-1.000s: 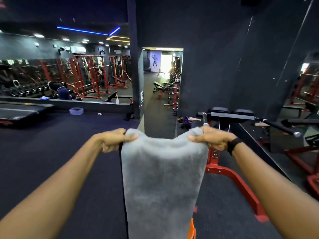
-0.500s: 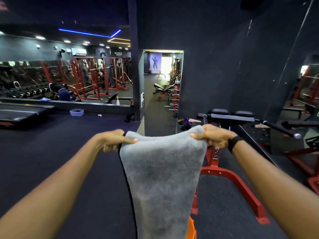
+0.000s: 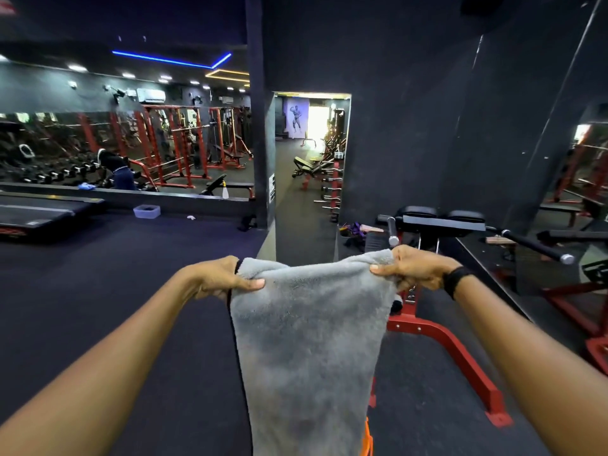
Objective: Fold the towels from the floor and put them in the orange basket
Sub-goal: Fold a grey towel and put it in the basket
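towel (image 3: 306,350), grey and fluffy, hangs lengthwise down the centre of the frame, held up in the air above the dark floor (image 3: 115,291); its lower end runs out past the bottom edge. left hand (image 3: 218,278) grips the top left corner, fingers curled round the bunched fabric with the thumb lying flat across the front face. right hand (image 3: 413,268) grips the top right corner the same way, thumb on the front, remaining fingers wrapped behind the cloth. top edge sags slightly between the two hands. a thin dark trim shows along the towel's left edge. black wristband (image 3: 457,279) sits on the right wrist. orange basket (image 3: 367,439) visible only as a narrow sliver at the bottom centre, just right of the towel and mostly hidden behind it. red-framed bench (image 3: 441,340) with black pads stands right of centre, behind the towel. red racks (image 3: 177,146) line the mirrored wall at upper left. small pale tub (image 3: 146,211) rests on the floor at left of centre.
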